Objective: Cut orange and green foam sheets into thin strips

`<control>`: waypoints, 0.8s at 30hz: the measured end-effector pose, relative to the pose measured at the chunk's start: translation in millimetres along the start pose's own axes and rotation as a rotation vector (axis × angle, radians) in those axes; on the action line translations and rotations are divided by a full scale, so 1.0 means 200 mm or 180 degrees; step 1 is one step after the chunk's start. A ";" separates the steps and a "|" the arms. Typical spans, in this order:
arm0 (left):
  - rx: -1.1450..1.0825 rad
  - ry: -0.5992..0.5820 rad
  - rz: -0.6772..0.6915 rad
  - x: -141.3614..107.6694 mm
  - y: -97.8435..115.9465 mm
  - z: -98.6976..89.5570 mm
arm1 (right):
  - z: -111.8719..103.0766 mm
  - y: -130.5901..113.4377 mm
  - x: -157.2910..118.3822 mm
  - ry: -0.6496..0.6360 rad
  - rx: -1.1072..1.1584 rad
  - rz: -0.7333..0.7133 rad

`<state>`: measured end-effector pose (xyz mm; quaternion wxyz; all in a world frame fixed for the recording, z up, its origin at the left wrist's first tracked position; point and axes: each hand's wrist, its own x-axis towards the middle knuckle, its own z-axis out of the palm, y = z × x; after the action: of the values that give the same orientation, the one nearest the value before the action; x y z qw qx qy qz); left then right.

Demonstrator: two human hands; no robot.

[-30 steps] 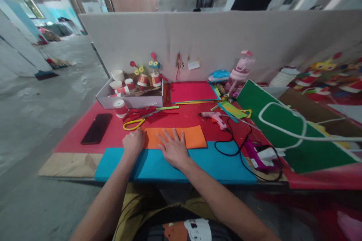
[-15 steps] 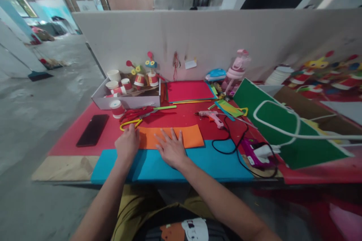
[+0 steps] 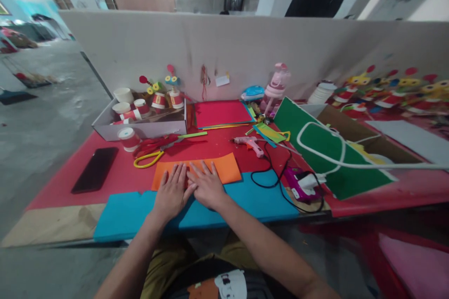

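Observation:
An orange sheet (image 3: 228, 168), long and seemingly folded, lies across the red table and the edge of a blue sheet (image 3: 252, 198). My left hand (image 3: 171, 194) rests flat on its left half, fingers stretched out. Beside it my right hand (image 3: 206, 187) lies on the middle of the sheet with its fingers spread. The two hands almost meet at the thumbs. Just behind the orange sheet are scissors with yellow handles (image 3: 149, 159) and a red-handled tool (image 3: 157, 142). A pink glue gun (image 3: 249, 142) lies behind the sheet's right end.
A black phone (image 3: 94, 170) lies at left, near a paper cup (image 3: 128, 139) and a box (image 3: 150, 128) of cups and figures. Red sheets (image 3: 222, 113) are stacked at the back. At right are a purple power block (image 3: 301, 184), cables and a green board (image 3: 315, 149).
My left hand has moved right from the sheet's left end and opened flat upon it. My right hand stays on the sheet. The whole view has shifted rightward.

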<state>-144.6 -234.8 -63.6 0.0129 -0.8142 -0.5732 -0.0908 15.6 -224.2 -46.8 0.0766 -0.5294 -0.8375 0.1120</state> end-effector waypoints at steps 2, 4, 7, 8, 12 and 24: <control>0.0160 -0.0065 -0.0027 -0.01 -0.01 -0.02 | 0.00 0.07 -0.03 0.0111 -0.0080 0.0035; 0.0254 -0.0134 -0.0024 -0.02 -0.02 -0.03 | -0.01 0.16 -0.07 0.0200 -0.0168 0.0154; 0.0311 -0.0155 -0.0067 -0.05 -0.09 -0.04 | -0.03 0.28 -0.13 0.0235 -0.0296 0.0339; 0.0330 -0.0152 -0.0100 -0.06 -0.12 -0.05 | -0.03 0.31 -0.14 0.0246 -0.0337 0.0390; 0.0484 -0.0167 -0.0438 -0.09 -0.23 -0.10 | -0.03 0.36 -0.18 0.0339 -0.0468 0.0501; -0.0694 -0.0269 0.0862 0.28 0.46 0.01 | 0.03 0.40 -0.17 0.0331 -0.0744 0.0318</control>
<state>-41.1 -214.3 -49.6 -0.0875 -0.8837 -0.4451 -0.1155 98.1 -223.3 -73.6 0.0521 -0.5808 -0.8123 -0.0102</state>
